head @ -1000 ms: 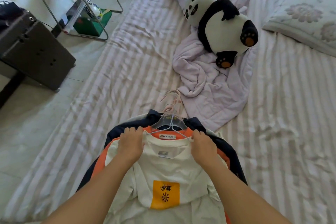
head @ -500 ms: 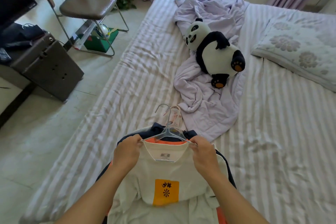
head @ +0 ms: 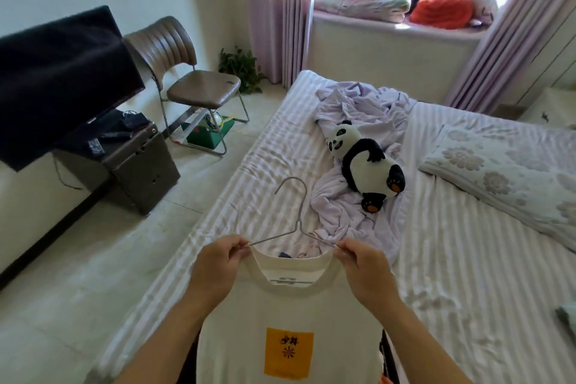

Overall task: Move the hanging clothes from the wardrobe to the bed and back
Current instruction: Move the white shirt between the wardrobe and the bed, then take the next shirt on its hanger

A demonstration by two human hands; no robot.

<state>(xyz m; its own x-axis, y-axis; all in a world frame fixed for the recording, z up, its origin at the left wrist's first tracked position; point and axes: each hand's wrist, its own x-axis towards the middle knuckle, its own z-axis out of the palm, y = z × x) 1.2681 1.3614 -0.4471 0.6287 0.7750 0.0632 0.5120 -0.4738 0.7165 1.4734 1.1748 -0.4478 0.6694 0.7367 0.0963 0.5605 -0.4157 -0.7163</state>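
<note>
Thin metal hanger (head: 294, 212) (dull grey) carries a matt cloth T-shirt (head: 290, 315).

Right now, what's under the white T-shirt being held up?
Under the white T-shirt, held by the left hand and right hand, dark and orange garment edges show on the bed; the rest is covered.

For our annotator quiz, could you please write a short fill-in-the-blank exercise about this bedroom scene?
1. Both hands, left hand and right hand, hold a cream T-shirt on a thin ____ hanger.
2. The patch on the shirt's chest is ____.
3. The plush toy lying on the striped bed is a ____.

Missing words: wire; orange; panda
</note>
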